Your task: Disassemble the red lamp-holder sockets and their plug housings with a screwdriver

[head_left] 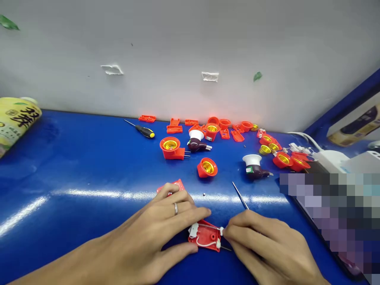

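Note:
Low in the middle, a red plug housing half point(204, 239) lies with its inside facing up, showing a long spring point(208, 226), a white wire point(204, 244) and a white block point(193, 230) at its left end. My left hand point(160, 225) steadies the housing between thumb and index finger. Another red piece point(180, 184) shows partly past its other fingers. My right hand point(264, 245) pinches a small white end piece point(221, 231) at the spring's right end. A metal pin point(226, 248) sticks out below it. Beyond the right knuckles, a thin metal shaft point(240, 195) shows; its other end is hidden.
Red lamp sockets point(170, 147) and a loose one point(207, 168) sit ahead, with white-and-brown sockets point(253, 166). A black-and-yellow screwdriver point(144, 131) lies at the back. A phone-like slab point(320, 221) and white charger point(332, 160) are right; a yellow bottle point(18, 118) left.

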